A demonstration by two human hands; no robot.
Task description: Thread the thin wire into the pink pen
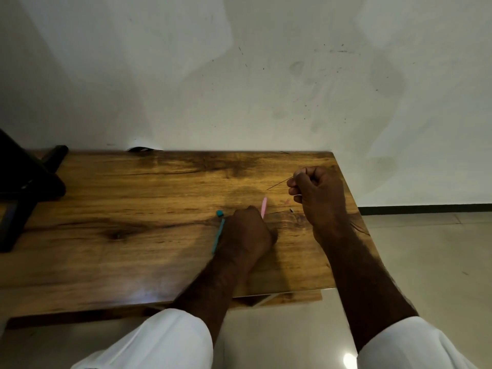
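My right hand (318,193) is raised over the right part of the wooden table (133,209), fingers curled, pinching a thin dark wire-like rod (279,183) that points left and down. My left hand (249,230) rests on the table near the middle with fingers curled; a slim pink stick (263,206) pokes out past its knuckles, and whether the hand grips it is hidden. A teal stick (218,235) lies just left of that hand, with a small teal cap (219,213) at its far end.
A small dark bit (291,210) lies on the table between the hands. A black stand or frame (24,187) occupies the table's left end. A white wall rises behind the table, and a tiled floor (426,249) lies to the right.
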